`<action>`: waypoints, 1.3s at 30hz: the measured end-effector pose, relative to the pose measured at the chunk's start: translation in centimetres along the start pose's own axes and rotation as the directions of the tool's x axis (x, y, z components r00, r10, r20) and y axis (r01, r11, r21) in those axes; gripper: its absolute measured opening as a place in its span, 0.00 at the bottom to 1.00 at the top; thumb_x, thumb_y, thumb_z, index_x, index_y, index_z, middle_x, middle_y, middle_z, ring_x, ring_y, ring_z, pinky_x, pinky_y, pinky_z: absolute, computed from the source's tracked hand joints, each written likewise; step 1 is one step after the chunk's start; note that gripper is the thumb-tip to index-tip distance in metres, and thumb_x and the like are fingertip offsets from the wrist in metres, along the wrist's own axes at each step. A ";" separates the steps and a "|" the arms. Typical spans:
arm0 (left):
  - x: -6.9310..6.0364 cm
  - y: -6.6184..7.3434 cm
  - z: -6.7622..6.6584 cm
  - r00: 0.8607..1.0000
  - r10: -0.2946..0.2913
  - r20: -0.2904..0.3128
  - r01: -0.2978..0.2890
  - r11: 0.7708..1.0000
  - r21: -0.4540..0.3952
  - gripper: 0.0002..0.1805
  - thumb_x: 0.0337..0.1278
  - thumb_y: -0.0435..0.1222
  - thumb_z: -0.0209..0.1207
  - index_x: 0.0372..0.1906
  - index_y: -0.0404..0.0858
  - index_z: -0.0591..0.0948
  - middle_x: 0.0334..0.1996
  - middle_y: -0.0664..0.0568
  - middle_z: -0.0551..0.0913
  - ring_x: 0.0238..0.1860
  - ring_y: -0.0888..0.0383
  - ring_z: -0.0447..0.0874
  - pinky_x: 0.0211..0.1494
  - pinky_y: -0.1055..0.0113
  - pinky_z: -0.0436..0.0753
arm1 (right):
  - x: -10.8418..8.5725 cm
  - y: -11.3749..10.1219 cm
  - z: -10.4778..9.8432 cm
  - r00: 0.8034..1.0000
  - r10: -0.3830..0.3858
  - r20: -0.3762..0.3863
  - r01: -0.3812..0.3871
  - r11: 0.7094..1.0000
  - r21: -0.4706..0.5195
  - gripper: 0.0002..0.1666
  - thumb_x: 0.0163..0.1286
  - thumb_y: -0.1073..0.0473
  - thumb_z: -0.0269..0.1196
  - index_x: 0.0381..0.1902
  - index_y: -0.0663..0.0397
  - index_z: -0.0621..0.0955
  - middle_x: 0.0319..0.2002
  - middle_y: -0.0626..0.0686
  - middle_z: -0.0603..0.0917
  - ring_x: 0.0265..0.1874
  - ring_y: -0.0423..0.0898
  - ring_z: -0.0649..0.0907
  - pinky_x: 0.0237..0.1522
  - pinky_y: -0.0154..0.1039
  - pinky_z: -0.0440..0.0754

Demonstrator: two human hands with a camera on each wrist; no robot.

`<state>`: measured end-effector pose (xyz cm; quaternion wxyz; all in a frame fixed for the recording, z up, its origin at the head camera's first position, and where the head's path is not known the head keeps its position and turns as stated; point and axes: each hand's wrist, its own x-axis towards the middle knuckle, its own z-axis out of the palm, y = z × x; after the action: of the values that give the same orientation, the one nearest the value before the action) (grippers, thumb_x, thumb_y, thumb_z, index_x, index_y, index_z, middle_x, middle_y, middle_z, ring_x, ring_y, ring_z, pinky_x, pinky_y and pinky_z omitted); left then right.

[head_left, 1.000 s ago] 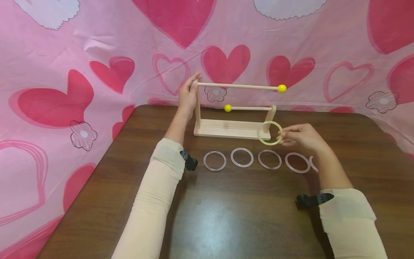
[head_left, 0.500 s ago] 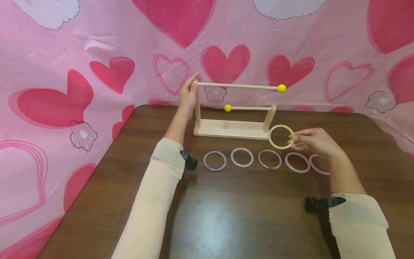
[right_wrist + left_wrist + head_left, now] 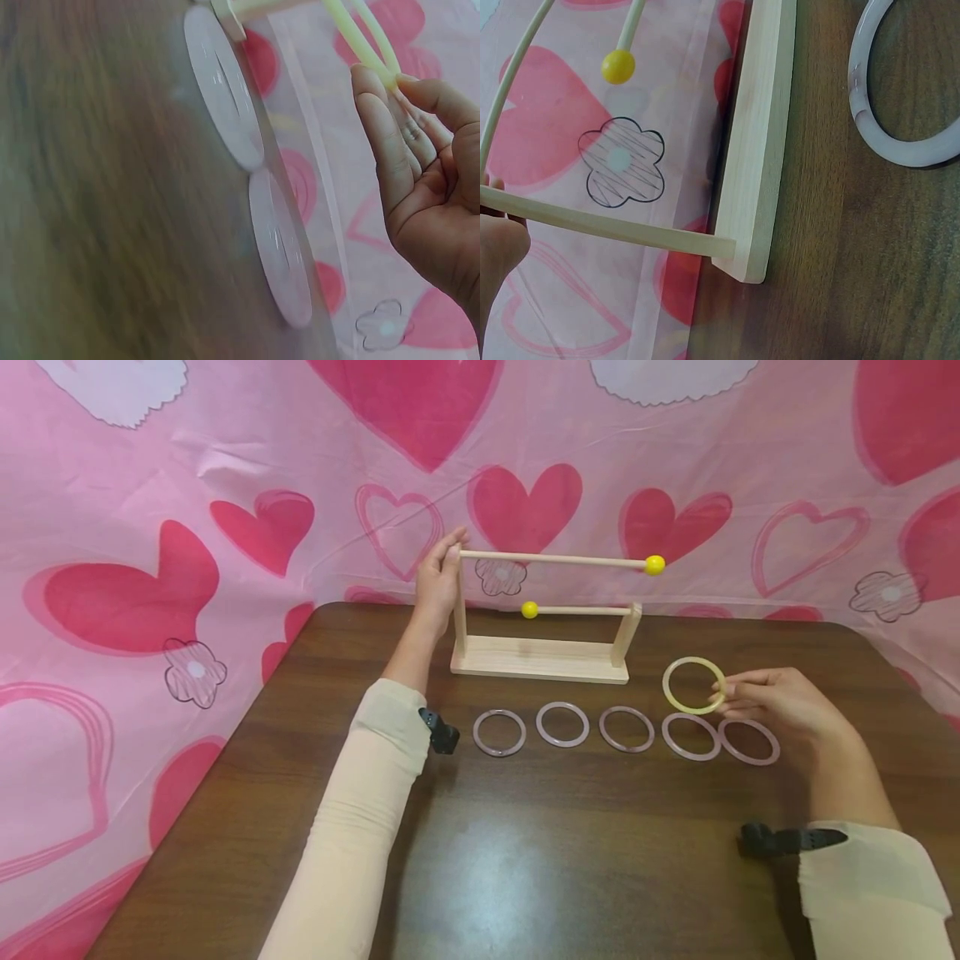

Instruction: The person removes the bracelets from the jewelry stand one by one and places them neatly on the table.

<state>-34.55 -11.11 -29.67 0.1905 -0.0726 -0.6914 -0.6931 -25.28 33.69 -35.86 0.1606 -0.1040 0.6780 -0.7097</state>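
A wooden stand with two horizontal rods tipped by yellow balls stands toward the back of the table. My left hand grips the top of its tall left post, thumb in front. Between thumb and fingertips, my right hand pinches a yellow ring, upright and right of the stand. The right wrist view shows the pinch on the yellow ring closely. In front of the stand lies a row of several pale purple rings, among them the leftmost ring and the rightmost ring; the last two touch.
The brown wooden table carries everything. Behind and to the left hangs a pink cloth printed with hearts. The upper rod points right and the shorter lower rod points left; both are bare.
My right hand has carried the yellow ring rightward and slightly nearer, away from the stand's right end. The rightmost purple ring is now uncovered. My left hand stays on the post.
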 end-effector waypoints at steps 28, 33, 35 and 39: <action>-0.7 1.3 0.0 1.000 -0.017 0.001 0.017 1.000 0.001 0.20 0.68 0.35 0.45 0.62 0.39 0.72 0.58 0.50 0.74 0.60 0.63 0.68 0.58 0.79 0.64 | -5.2 2.5 -10.7 1.000 0.001 0.006 -0.001 1.000 -0.016 0.21 0.69 0.76 0.45 0.39 0.58 0.85 0.37 0.55 0.85 0.36 0.48 0.85 0.37 0.40 0.82; -1.5 2.6 0.1 0.999 -0.033 -0.004 0.034 0.999 0.022 0.20 0.68 0.34 0.44 0.62 0.38 0.71 0.59 0.49 0.74 0.60 0.62 0.68 0.59 0.79 0.64 | -6.7 1.2 -9.2 0.997 0.058 -0.053 -0.056 0.998 0.034 0.23 0.69 0.76 0.44 0.36 0.57 0.85 0.34 0.55 0.86 0.33 0.48 0.85 0.34 0.38 0.83; -1.4 2.3 0.1 0.999 -0.035 -0.004 0.035 0.999 0.018 0.20 0.68 0.35 0.45 0.62 0.39 0.72 0.58 0.50 0.74 0.60 0.63 0.68 0.59 0.79 0.64 | -7.0 1.1 -9.0 0.996 0.070 -0.062 -0.067 0.996 0.054 0.24 0.69 0.77 0.43 0.35 0.57 0.85 0.33 0.55 0.86 0.32 0.47 0.85 0.33 0.37 0.83; -0.8 1.6 0.0 0.999 -0.033 -0.005 0.033 0.999 0.003 0.19 0.68 0.35 0.46 0.61 0.39 0.72 0.58 0.50 0.75 0.59 0.63 0.68 0.59 0.79 0.64 | -7.5 1.7 -9.3 0.996 0.057 -0.069 -0.052 0.995 0.082 0.25 0.69 0.78 0.42 0.34 0.58 0.85 0.32 0.56 0.86 0.32 0.47 0.85 0.33 0.37 0.83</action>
<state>-33.27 -10.90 -28.49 0.1808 -0.0592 -0.6930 -0.6954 -21.59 45.08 -37.53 0.1597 -0.0535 0.6571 -0.7348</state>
